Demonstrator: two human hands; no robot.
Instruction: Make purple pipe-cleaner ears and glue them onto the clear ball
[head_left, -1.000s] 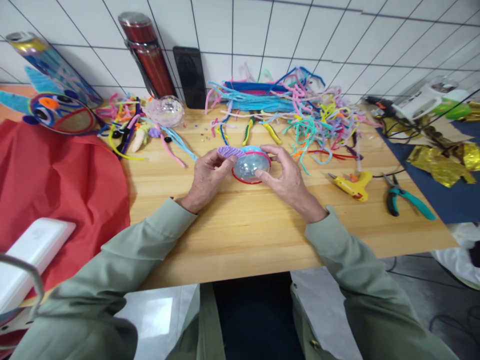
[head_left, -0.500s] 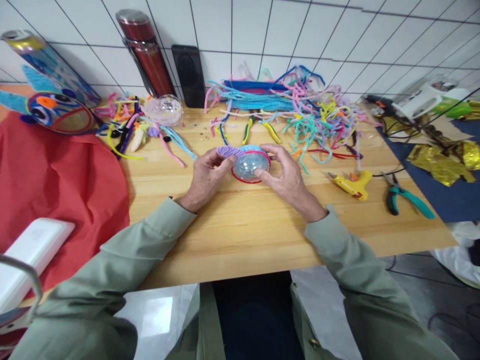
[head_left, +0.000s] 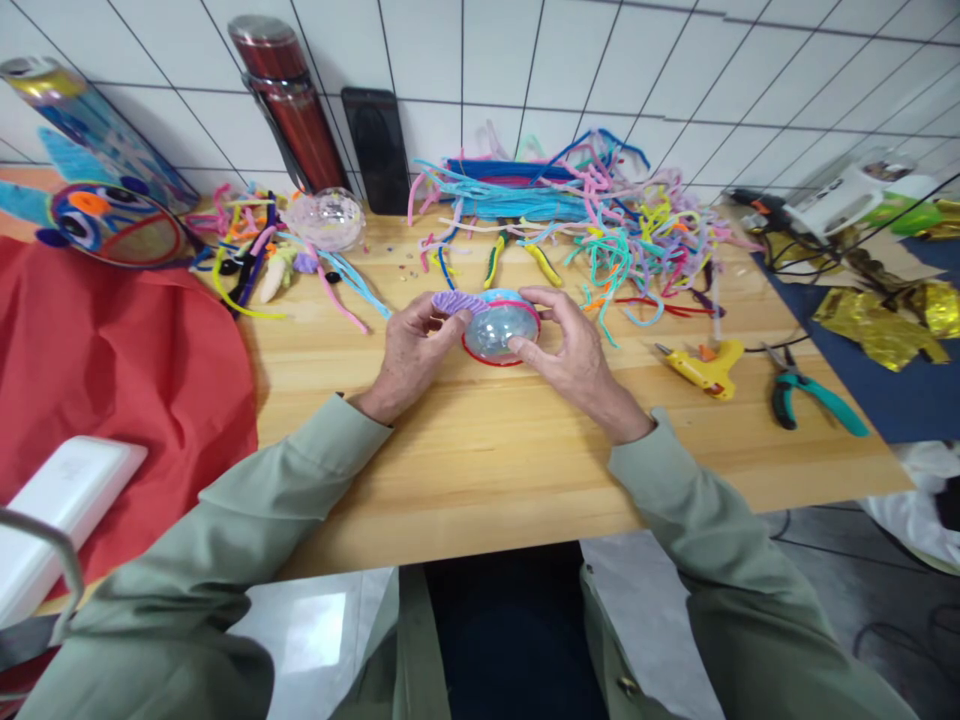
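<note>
My left hand pinches a purple ribbed oval piece, which looks made of pipe cleaner, between thumb and fingers. Its inner end meets the upper left rim of a clear plastic dome edged in red and pink, with light blue behind it. My right hand grips the dome from the right, thumb on the clear front and fingers over the upper rim. Whether the purple piece is fixed to the rim I cannot tell. Beyond the hands lie yellow-and-green handled pliers.
A heap of coloured pipe cleaners lies at the back. On the right are a yellow glue gun and teal pliers. At left stand a red flask, a phone and a decorated face piece near red cloth.
Both hands keep the same hold on the purple piece and the dome. Only a very slight shift of the whole view shows.
</note>
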